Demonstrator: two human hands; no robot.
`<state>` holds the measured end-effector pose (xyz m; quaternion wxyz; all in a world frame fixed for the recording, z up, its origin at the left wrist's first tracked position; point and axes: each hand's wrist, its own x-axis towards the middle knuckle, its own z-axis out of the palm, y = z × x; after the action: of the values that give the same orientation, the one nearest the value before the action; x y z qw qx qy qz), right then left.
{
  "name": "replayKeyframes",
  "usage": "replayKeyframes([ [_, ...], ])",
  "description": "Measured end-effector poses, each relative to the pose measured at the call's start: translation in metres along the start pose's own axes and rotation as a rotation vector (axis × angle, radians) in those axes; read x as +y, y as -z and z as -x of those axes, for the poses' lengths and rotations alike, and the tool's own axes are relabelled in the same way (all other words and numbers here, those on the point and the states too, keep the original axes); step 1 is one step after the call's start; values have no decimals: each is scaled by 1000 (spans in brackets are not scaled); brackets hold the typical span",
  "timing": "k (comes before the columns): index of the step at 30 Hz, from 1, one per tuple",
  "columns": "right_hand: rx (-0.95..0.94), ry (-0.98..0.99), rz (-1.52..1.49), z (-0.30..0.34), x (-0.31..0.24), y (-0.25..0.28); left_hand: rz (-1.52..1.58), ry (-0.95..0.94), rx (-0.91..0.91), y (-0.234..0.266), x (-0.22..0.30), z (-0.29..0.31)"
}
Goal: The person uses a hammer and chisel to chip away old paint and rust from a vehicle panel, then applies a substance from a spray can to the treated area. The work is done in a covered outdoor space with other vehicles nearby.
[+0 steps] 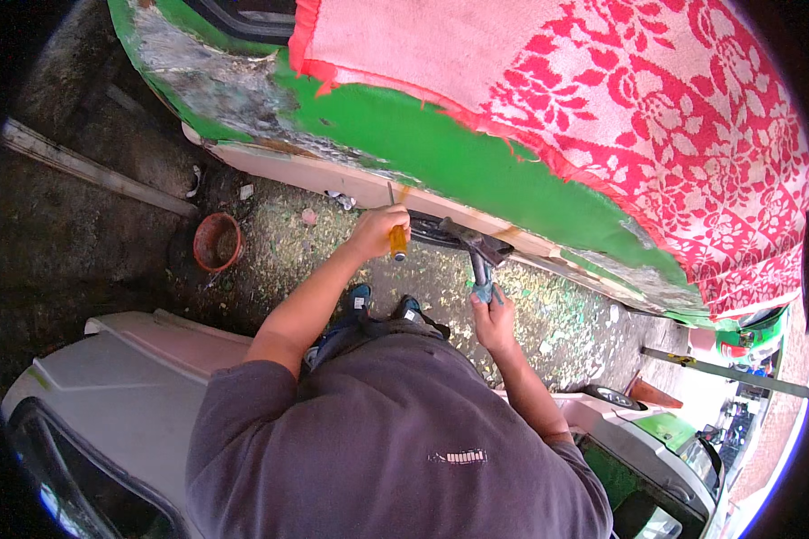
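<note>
My left hand (382, 232) is wrapped around the amber handle of a screwdriver (397, 239). Its thin shank points away from me, up toward the pale lower edge of a green car body (377, 126). To its right, my right hand (494, 319) grips the bluish end of a hammer (478, 265) with a grey metal shaft. The dark hammer head is at the far end, close to the car's lower edge; whether it touches the panel I cannot tell. Patches of bare, scraped metal show on the green body.
A red patterned cloth (638, 117) covers the car's upper part. Paint flakes litter the ground (288, 242). A reddish bucket (217, 242) stands at left, near a long metal beam (99, 168). Behind me are a white car (144, 377) and a white-green car (665, 449).
</note>
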<state>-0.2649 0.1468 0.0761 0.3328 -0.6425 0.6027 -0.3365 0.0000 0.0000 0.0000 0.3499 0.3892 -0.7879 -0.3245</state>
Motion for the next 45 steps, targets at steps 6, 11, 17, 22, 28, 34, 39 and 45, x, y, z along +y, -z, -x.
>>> replayKeyframes([
  [6, 10, 7, 98, -19, -9, 14, -24, -90, 51, -7, -13, -21],
  [11, -6, -8, 88, -25, -14, 7, 13, -98, 13, 2, -21, -20],
  [17, -70, -34, 118, -19, -20, -4, -19, -95, -68, 16, -15, -16],
  [22, -163, 219, 298, -2, 23, -29, 106, -23, -107, 8, -30, -16],
  [28, -122, 145, 225, 3, 20, -33, 20, -58, -50, 18, -23, -9],
  [34, -180, 86, 417, 2, 16, -47, 10, 5, -25, 14, -21, -21],
  [39, -155, 175, 303, 3, 19, -44, 14, 39, -28, 10, -21, -18],
  [45, -82, 132, 146, 10, 4, -34, 6, 80, -81, 8, -50, 10],
])
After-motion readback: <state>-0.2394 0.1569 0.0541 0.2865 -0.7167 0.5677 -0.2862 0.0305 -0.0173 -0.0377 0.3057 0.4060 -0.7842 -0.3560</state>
